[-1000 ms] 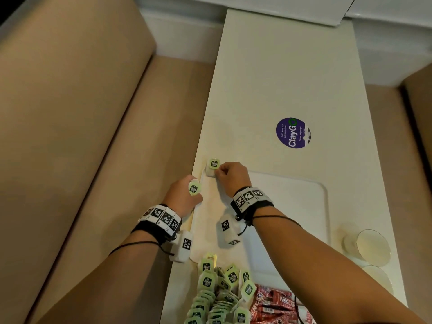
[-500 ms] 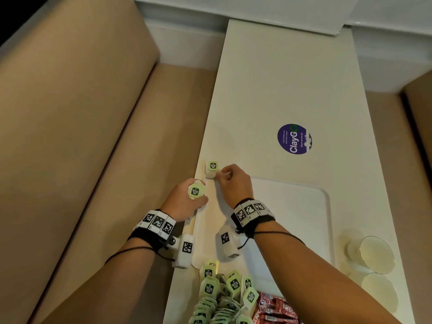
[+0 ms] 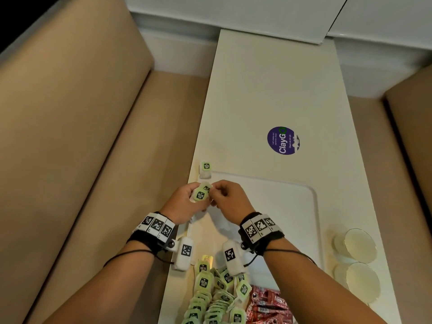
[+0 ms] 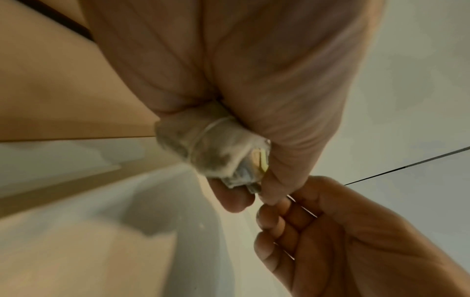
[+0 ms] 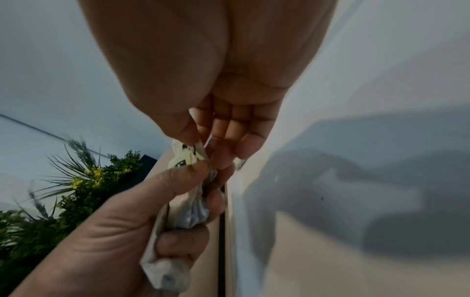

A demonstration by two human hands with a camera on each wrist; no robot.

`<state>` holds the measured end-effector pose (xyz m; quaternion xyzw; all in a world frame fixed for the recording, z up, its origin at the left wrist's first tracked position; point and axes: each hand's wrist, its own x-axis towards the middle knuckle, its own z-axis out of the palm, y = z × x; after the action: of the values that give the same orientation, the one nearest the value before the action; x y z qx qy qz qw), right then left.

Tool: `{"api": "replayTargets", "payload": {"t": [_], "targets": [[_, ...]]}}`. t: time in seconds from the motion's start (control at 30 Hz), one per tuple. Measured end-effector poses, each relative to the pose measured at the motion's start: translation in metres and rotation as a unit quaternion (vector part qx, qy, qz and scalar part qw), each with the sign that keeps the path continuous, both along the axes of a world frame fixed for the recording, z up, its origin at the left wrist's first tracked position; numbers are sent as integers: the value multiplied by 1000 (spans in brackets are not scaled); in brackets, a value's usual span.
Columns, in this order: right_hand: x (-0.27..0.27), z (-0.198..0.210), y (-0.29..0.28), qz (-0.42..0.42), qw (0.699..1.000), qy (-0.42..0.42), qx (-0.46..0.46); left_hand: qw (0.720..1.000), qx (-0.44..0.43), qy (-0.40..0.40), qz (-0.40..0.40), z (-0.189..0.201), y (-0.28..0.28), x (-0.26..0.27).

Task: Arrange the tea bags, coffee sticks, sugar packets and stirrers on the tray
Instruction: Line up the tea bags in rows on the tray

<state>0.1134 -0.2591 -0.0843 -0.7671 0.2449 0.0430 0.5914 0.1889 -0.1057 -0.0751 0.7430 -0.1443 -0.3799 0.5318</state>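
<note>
Head view: both hands meet over the far-left corner of the flat white rounded-corner plastic tray (image 3: 292,206). Left hand (image 3: 184,202) is curled round a small bunch of soft white paper tea bags with square pale-green tags (image 3: 200,194); in the left wrist view the crumpled gauzy bags (image 4: 211,152) bulge out under the palm (image 4: 229,66). Right hand (image 3: 228,195) pinches with thumb and forefinger at the bunch's top tag; the right wrist view shows that pinch (image 5: 223,128) on a creased pale-green tag (image 5: 187,157), the left hand (image 5: 122,213) gripping the bags below it. A thin string is faintly visible by the fingers; which bag it belongs to I cannot tell.

At 12 o'clock from the hands, one single white tea bag with green tag (image 3: 205,169) lies flat on the tray's far-left corner. At 6 o'clock, a loose heap of green-tagged tea bags (image 3: 210,298) sits at the near edge, with glossy red coffee stick sachets (image 3: 268,305) just beside it at its 3 o'clock. Two round translucent cups (image 3: 357,260) stand at 4 o'clock, off the tray on the smooth cream tabletop (image 3: 268,90). A round purple ClayGo sticker (image 3: 282,140) is at 1 o'clock. Tan padded bench seating (image 3: 81,136) flanks the table. Both wrists wear black bands with black-and-white square markers.
</note>
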Motion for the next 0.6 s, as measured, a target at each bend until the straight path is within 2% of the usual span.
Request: {"api": "replayTargets", "payload": {"t": [0.1,0.33,0.5,0.6], "targets": [[-3,4,-3,-27,999,-9,18,1000,16,-13,17,2,2,-2],[-7,10,-9,18,1000,5,0,997,46,-24,54,6,1,-2],[-6,4,-11,-3,1000,-5,-6,997,34,-19,60,4,-3,-1],[-9,-3,-14,57,997,20,-52,996,31,-11,85,1,-7,2]]}}
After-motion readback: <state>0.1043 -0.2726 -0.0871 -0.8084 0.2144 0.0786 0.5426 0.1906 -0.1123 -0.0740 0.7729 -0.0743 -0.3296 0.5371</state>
